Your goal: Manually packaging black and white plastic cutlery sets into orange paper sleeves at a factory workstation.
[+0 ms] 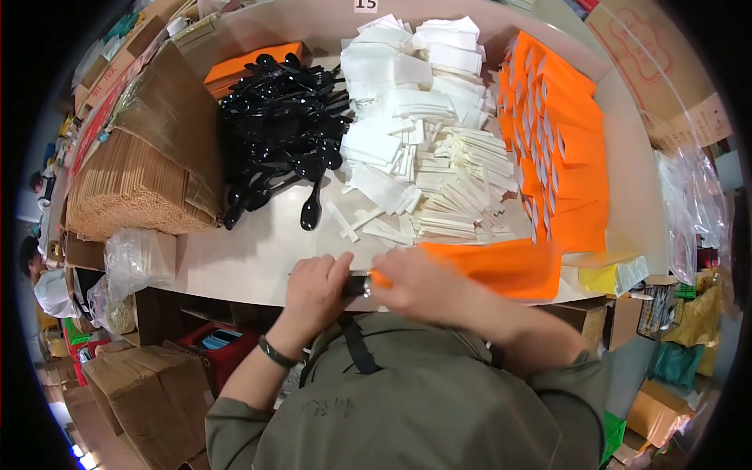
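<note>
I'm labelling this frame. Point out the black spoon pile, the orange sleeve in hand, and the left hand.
black spoon pile (282, 125), head view, pile's middle
orange sleeve (501, 266), head view, flat face
left hand (317, 294), head view, back of hand

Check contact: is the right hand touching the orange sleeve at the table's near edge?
Touching. The head view shows the right hand closed over the near end of the orange sleeve, with orange showing at its fingers and no gap between them.
</note>
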The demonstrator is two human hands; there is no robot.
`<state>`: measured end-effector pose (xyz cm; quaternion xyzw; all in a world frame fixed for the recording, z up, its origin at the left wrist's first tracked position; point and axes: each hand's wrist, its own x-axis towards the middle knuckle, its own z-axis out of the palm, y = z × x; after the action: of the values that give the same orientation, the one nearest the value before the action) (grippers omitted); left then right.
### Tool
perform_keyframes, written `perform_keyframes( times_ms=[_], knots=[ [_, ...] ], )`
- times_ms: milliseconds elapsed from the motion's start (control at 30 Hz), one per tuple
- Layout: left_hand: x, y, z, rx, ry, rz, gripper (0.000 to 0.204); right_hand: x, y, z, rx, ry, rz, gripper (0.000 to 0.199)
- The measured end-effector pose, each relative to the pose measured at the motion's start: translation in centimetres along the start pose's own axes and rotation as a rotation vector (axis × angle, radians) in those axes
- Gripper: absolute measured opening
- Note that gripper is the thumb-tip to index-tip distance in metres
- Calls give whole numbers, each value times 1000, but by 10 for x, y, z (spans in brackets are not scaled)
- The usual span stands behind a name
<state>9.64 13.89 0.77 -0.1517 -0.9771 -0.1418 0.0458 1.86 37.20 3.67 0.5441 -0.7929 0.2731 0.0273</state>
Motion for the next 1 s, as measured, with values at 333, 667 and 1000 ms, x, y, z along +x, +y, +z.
perform_keyframes(
  times_ms=[333,667,1000],
  knots=[
    [25,40,-18,-1072,-575,-117,46,-76,28,-38,216,-209,193,42],
    [-10,3,15,-443,-50,-477,49,-36,-12,3,-68,-94,607,36],
    [-20,-6,-14,-253,-235,-60,66,-21,-10,45,99,-52,770,17]
  ],
)
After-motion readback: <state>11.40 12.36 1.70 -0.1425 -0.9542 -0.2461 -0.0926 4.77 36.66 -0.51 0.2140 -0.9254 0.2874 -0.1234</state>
